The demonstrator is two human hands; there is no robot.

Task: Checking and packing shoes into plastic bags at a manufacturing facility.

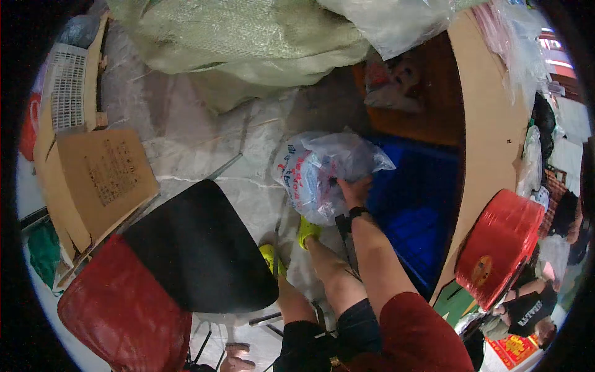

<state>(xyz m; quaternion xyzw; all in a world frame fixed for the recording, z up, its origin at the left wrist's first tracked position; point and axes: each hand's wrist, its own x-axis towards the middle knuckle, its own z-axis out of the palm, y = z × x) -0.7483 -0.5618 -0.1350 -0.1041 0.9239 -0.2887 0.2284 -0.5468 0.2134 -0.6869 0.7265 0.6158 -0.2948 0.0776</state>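
My right hand (354, 191) reaches forward past my knees, with a dark band round its wrist. Its fingers close on the near right side of a clear plastic bag (316, 177) with red and blue print. What is inside the bag is hard to make out through the film. The bag hangs or rests just beyond my yellow shoe (308, 232), beside a deep blue-lined bin (412, 204); I cannot tell whether it touches the floor. My left hand does not show.
Left of my legs stand a black seat (204, 248) and a red seat (127, 304), with a cardboard box (102, 177) behind. A big pale green woven sack (242, 43) fills the far side. Right are a cardboard edge (489, 111), a red wrapped roll (501, 245) and another person (530, 310).
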